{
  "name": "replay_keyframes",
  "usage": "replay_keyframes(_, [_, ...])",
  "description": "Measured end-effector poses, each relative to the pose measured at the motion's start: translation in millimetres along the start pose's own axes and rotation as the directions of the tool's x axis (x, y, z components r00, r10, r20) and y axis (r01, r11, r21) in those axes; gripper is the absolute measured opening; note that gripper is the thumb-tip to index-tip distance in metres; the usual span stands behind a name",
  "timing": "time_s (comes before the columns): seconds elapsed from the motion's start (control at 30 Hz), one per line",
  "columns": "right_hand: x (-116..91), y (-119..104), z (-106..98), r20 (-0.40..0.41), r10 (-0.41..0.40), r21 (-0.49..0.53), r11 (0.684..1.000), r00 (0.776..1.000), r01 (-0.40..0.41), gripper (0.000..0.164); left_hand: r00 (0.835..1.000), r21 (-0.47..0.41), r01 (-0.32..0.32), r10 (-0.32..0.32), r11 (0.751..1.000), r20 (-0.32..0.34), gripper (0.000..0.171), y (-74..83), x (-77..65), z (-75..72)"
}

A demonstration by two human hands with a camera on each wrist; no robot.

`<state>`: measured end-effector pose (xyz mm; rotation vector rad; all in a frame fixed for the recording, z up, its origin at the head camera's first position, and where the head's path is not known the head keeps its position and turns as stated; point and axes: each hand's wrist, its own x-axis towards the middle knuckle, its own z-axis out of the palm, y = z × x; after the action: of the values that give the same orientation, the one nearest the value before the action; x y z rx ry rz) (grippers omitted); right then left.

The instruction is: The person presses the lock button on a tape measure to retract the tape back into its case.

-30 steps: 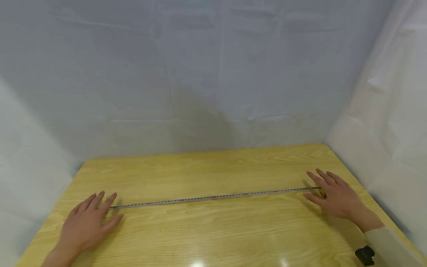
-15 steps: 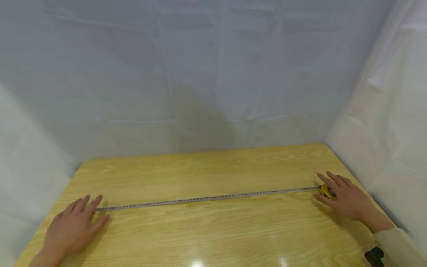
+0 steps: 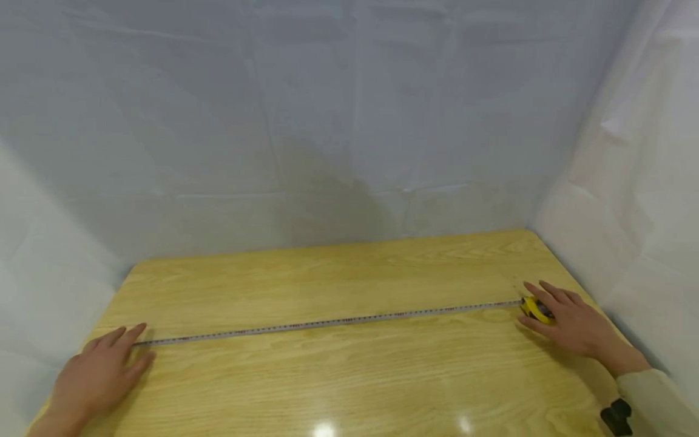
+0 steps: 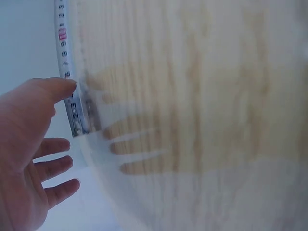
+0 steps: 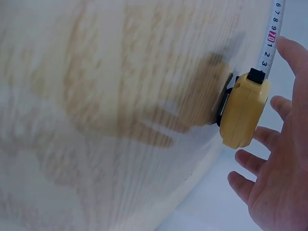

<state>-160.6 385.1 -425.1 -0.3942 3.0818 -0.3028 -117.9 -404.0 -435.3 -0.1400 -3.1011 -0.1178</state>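
A yellow and black tape measure (image 3: 536, 309) lies on the wooden table (image 3: 349, 382) at the right, its metal blade (image 3: 322, 323) drawn out across the tabletop. Over the blade's hook end my left hand (image 3: 93, 379) spreads, fingers extended; in the left wrist view the thumb (image 4: 65, 87) overlaps the blade, so contact is uncertain. The hook end (image 4: 85, 127) shows beside the fingers. My right hand (image 3: 579, 328) hovers around the case with thumb and fingers apart. Seen from the right wrist, straight fingers reach beside the case (image 5: 244, 113) without curling round it.
White sheeting rises behind the table (image 3: 322, 121) and along its right side (image 3: 644, 182). A small black device (image 3: 617, 417) sits at the right sleeve. Light glares off the table's near part.
My left hand has slid left, uncovering more of the blade, which looks still. My right hand has shifted slightly right, so the yellow case now shows between thumb and fingers.
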Motion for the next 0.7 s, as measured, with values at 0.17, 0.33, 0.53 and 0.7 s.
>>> replay_keyframes(0.17, [-1, 1, -1, 0.014, 0.000, 0.002, 1.000, 1.000, 0.000, 0.081, 1.000, -0.012, 0.006, -0.006, 1.000, 0.025, 0.062, -8.3, 2.6, -3.0])
replay_keyframes(0.33, [0, 4, -2, 0.017, -0.007, 0.015, 1.000, 1.000, 0.007, 0.081, 0.999, 0.001, 0.030, -0.030, 1.000, 0.036, 0.058, -11.9, 3.7, -6.3])
replay_keyframes(0.53, [2, 6, 0, 0.029, -0.004, 0.015, 1.000, 1.000, 0.003, 0.081, 1.000, 0.023, 0.014, -0.014, 1.000, 0.014, 0.049, -13.3, 6.3, -8.1])
replay_keyframes(0.7, [2, 5, 6, 0.036, 0.011, -0.013, 1.000, 0.999, -0.011, 0.081, 0.999, 0.011, -0.027, 0.027, 1.000, -0.027, 0.035, -13.0, 7.0, -5.5])
